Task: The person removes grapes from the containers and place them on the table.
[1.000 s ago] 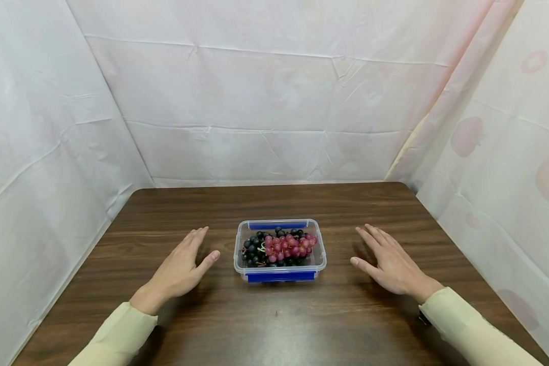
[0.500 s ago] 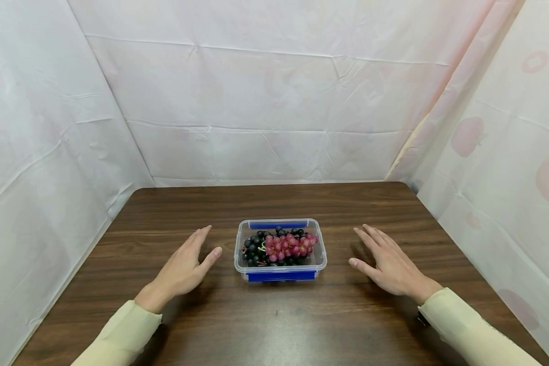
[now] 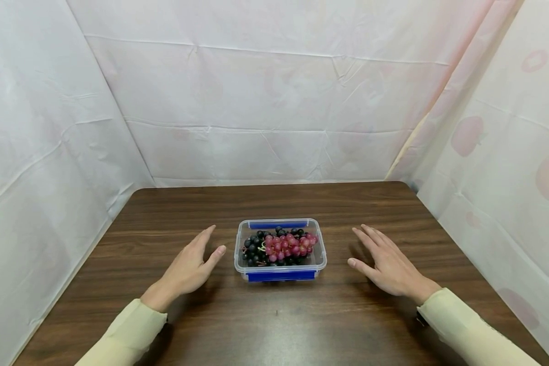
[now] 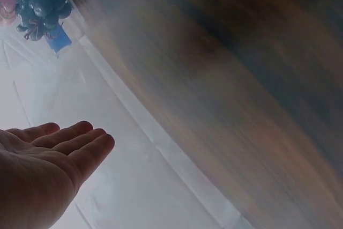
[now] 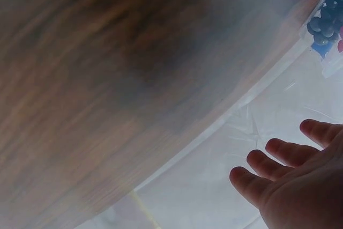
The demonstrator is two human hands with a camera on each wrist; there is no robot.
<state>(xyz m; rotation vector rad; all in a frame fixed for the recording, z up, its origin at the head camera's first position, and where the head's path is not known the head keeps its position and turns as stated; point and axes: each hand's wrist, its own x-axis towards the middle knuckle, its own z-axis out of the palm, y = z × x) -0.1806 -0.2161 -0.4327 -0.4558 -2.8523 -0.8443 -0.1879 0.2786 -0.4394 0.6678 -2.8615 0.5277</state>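
A clear plastic food container (image 3: 280, 269) with blue clips stands near the middle of the table, its lid not in sight. Inside lie dark grapes (image 3: 251, 250), with a bunch of red grapes (image 3: 289, 247) on top toward the right. My left hand (image 3: 187, 269) is left of the container, fingers straight and thumb pointing at its side, a small gap between. On the other side my right hand (image 3: 390, 265) is held with straight fingers, farther from the container. Both palms show bare in the wrist views, with dark grapes (image 4: 43, 1) at the corner of the left one.
The dark wood-grain table (image 3: 274, 325) reaches back to a white cloth sheet (image 3: 256, 101). More sheets hang at the left (image 3: 41, 152) and right, the right-hand sheet (image 3: 508, 168) printed with faint pink fruit.
My left hand has shifted right, closer to the container. My right hand has edged very slightly left. The container and grapes stay in place.
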